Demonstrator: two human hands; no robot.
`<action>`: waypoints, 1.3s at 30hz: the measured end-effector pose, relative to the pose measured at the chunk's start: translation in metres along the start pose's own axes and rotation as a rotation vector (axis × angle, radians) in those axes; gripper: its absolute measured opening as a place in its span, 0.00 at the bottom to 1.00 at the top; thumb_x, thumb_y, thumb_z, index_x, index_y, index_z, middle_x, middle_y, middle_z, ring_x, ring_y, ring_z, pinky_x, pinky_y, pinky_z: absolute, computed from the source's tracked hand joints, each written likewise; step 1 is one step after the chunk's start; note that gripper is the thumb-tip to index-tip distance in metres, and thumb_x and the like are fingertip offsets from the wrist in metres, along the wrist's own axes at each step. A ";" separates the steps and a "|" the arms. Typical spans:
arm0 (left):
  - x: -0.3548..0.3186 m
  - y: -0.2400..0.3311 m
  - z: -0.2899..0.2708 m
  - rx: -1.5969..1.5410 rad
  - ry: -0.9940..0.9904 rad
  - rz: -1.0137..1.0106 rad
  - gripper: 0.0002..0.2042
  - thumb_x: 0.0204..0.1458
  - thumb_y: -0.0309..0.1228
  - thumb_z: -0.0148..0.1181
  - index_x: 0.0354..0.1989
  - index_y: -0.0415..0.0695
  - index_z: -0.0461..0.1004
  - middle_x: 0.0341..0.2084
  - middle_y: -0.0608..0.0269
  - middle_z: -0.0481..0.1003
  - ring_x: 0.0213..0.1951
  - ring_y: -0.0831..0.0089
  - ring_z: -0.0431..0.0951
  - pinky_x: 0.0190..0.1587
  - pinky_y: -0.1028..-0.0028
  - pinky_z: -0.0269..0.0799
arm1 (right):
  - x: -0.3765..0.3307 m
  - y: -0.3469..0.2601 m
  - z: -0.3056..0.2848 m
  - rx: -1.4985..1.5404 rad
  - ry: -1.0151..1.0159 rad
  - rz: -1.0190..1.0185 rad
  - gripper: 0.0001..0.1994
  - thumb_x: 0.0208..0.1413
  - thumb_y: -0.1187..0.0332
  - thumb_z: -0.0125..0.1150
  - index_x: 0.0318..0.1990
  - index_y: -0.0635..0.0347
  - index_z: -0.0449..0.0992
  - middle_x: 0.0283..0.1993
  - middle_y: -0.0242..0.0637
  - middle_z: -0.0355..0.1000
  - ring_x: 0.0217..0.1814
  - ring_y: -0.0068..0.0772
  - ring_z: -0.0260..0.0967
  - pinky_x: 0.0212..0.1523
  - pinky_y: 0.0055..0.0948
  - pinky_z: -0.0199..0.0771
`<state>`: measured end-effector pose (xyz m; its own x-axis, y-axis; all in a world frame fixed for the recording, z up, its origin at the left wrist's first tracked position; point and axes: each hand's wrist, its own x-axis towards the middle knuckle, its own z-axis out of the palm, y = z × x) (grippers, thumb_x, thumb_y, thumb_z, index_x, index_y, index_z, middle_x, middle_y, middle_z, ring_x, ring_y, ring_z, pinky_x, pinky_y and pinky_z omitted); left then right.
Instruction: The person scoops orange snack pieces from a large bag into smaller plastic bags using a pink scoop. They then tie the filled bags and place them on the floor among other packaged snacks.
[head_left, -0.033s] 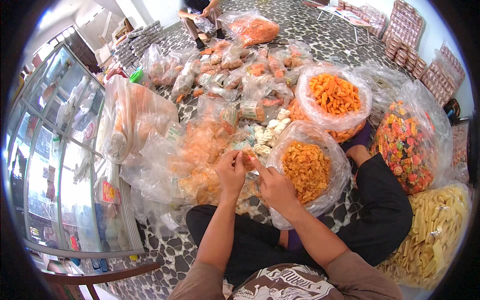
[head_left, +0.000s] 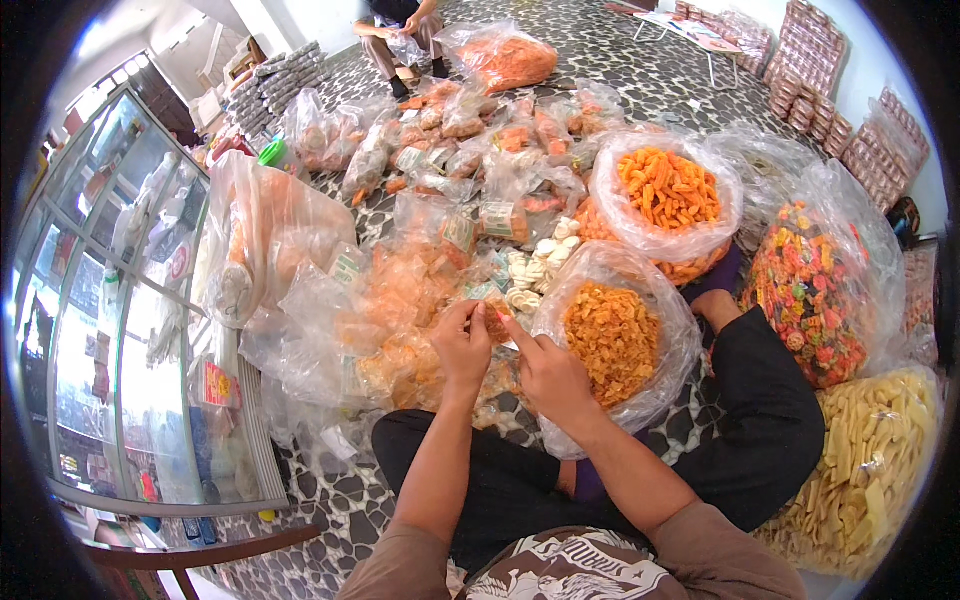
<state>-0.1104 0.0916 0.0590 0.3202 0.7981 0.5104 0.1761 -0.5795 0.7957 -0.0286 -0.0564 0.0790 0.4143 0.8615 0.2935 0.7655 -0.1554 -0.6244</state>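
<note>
- My left hand point(head_left: 463, 350) has its thumb and fingers clamped on a small packet point(head_left: 497, 325) with orange contents, held out between my two hands.
- My right hand point(head_left: 556, 370) has its index fingertip at that packet's near right side; I cannot tell whether its fingers pinch it.
- Just right of my right hand stands an open clear bag of golden-brown chips point(head_left: 678, 335).
- Beyond that, farther from my hand, is an open bag of orange curls point(head_left: 668, 245).
- Left of my left hand lie clear packets of orange snacks point(head_left: 410, 285).
</note>
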 end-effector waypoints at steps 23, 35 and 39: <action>0.007 0.014 0.047 -0.479 -0.032 -0.447 0.10 0.64 0.29 0.62 0.41 0.32 0.80 0.28 0.64 0.79 0.27 0.81 0.76 0.32 0.76 0.78 | 0.005 0.024 -0.047 0.148 0.351 0.244 0.17 0.53 0.63 0.72 0.47 0.60 0.77 0.36 0.47 0.74 0.42 0.57 0.75 0.41 0.47 0.74; -0.020 0.056 0.086 -0.796 -0.317 -0.528 0.15 0.59 0.28 0.68 0.51 0.33 0.76 0.39 0.60 0.82 0.36 0.77 0.81 0.42 0.78 0.77 | 0.019 0.062 -0.027 0.307 0.612 0.230 0.06 0.56 0.70 0.69 0.35 0.62 0.79 0.31 0.43 0.73 0.33 0.49 0.73 0.34 0.40 0.71; -0.027 0.057 0.098 -0.747 -0.370 -0.554 0.12 0.61 0.29 0.67 0.48 0.34 0.78 0.37 0.63 0.82 0.35 0.80 0.79 0.40 0.77 0.75 | 0.016 0.066 -0.034 0.228 0.710 0.204 0.03 0.54 0.73 0.67 0.35 0.60 0.79 0.34 0.43 0.75 0.35 0.50 0.75 0.34 0.42 0.73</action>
<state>-0.0178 0.0208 0.0581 0.6623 0.7488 -0.0269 -0.2011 0.2122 0.9563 0.0455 -0.0698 0.0672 0.8117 0.2983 0.5021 0.5514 -0.1082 -0.8272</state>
